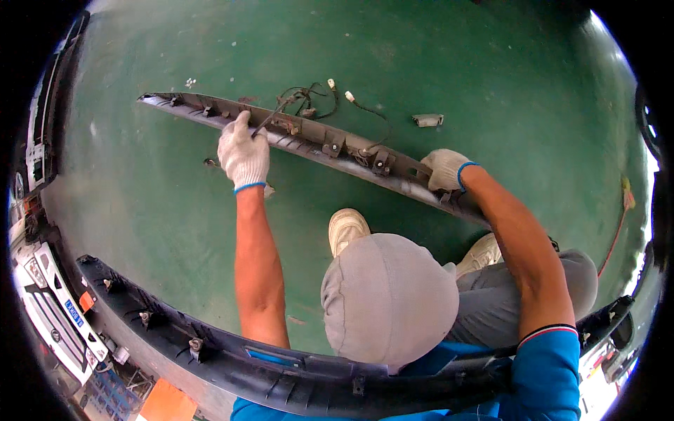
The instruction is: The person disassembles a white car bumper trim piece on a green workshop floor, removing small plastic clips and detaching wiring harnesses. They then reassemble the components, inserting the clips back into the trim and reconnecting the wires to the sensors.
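Note:
A long tapering vehicle trim panel (295, 146), its ribbed, clip-studded inner side up, slants across in front of me from far left to near right. My left hand (244, 154), in a white knit glove, is closed at its near edge, with fingertips on the inner side. A thin dark rod or cable stretch (270, 118) runs from beside these fingers toward a black wire harness (305, 95); which it is, I cannot tell. My gloved right hand (444, 169) grips the panel near its right end, fingers partly hidden. White connectors (349, 96) end the loose wires beyond the panel.
A small grey rectangular part (427, 120) lies on the green floor (393, 42). A long dark bumper-like panel (232, 365) with clips curves across the near side. A white vehicle front (60, 316) stands lower left, and a red-handled tool (618, 228) lies at right.

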`<state>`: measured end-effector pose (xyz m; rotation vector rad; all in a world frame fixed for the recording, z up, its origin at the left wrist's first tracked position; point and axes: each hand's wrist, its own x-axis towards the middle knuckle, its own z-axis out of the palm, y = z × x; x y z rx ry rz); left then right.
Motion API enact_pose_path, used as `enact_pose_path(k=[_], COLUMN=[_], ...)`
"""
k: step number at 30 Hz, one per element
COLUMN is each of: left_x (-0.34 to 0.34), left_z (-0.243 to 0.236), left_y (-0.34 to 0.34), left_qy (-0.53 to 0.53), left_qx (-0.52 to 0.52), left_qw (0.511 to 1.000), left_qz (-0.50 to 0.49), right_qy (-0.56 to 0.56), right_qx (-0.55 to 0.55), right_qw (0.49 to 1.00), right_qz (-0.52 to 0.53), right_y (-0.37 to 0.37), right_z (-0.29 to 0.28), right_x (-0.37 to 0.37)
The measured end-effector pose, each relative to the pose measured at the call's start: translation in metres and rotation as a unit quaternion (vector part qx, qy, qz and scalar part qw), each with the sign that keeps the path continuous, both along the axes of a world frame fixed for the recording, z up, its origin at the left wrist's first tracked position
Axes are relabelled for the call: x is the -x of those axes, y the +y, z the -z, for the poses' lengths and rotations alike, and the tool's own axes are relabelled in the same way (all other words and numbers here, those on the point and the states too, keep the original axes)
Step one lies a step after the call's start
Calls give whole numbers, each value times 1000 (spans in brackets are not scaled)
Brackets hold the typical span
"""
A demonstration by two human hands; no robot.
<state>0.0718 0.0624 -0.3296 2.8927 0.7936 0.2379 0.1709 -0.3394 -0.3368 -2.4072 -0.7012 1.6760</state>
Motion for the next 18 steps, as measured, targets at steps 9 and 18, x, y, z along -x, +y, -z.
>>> enact_pose_path(k=[9, 18], left_x=[49, 56], left_z=[-2, 22], left_y=[-30, -42], left_qy=[-188, 17], left_qx=[17, 564], left_qw=[981, 793], left_qz=[-41, -229], right_qy=[-14, -3], right_qx=[4, 16], right_qw=[998, 999], right_qz=[-62, -40], right_y=[2, 2], right_z=[6, 8], right_x=[3, 1])
